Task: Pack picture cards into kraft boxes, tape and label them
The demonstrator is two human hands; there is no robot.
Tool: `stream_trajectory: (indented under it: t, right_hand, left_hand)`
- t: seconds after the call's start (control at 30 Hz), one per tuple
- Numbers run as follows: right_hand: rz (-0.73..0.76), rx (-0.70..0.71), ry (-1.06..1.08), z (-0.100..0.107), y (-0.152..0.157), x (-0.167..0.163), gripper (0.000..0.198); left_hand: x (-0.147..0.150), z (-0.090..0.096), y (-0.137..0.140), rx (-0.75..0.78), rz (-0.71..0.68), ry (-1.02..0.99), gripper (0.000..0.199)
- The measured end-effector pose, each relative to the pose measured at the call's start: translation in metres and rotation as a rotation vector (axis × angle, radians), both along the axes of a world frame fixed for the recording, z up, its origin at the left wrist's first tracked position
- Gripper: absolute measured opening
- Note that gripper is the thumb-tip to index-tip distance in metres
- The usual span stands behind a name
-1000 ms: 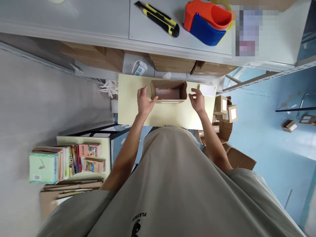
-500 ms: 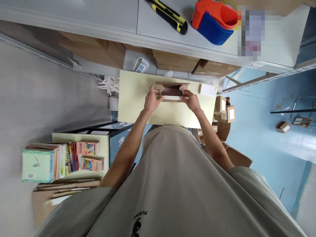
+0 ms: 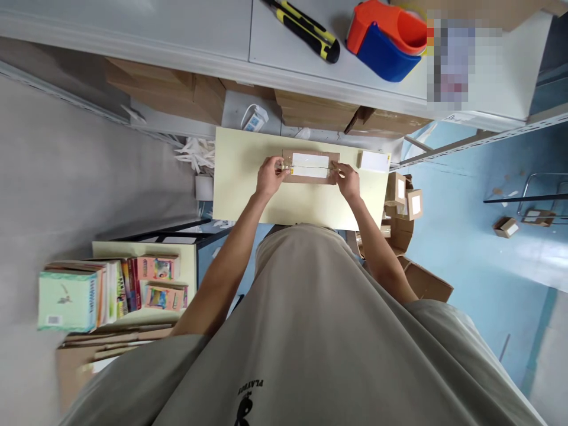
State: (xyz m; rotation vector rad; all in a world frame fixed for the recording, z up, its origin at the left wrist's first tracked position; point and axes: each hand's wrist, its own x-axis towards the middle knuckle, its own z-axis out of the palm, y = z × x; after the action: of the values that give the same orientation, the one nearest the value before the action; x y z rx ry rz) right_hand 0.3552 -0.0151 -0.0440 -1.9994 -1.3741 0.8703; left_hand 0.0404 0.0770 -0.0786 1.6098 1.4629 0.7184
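Observation:
A small brown cardboard box point(image 3: 311, 179) lies on the pale yellow table point(image 3: 248, 201), its two top flaps folded together along a thin middle seam. A white label spans the flaps, and shiny clear tape shows at both ends. My left hand point(image 3: 270, 177) grips the left end, thumb on the near side and fingers curled over the top. At the right end, my right hand point(image 3: 348, 181) has its fingers and thumb closed on the corner of the flaps. What lies inside the box is hidden.
On the shelf above lie a yellow-black utility knife point(image 3: 306, 29) and an orange-blue tape dispenser point(image 3: 386, 44). A white stack of labels point(image 3: 374, 161) sits at the table's right end. Cardboard boxes point(image 3: 406, 195) stand beyond it; books point(image 3: 68, 299) are at the lower left.
The box was open with its dark inside showing; its flaps have come down and meet on top. Both hands have shifted slightly outward to the box ends.

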Motion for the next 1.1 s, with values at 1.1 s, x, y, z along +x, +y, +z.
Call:
stream_trajectory:
  t: [1.1]
  right_hand:
    - [-0.325,0.019,0.379,-0.013,-0.062,0.011,0.035]
  left_hand:
    - [0.007,0.001,-0.047,-0.156,0.076,-0.153,0.026]
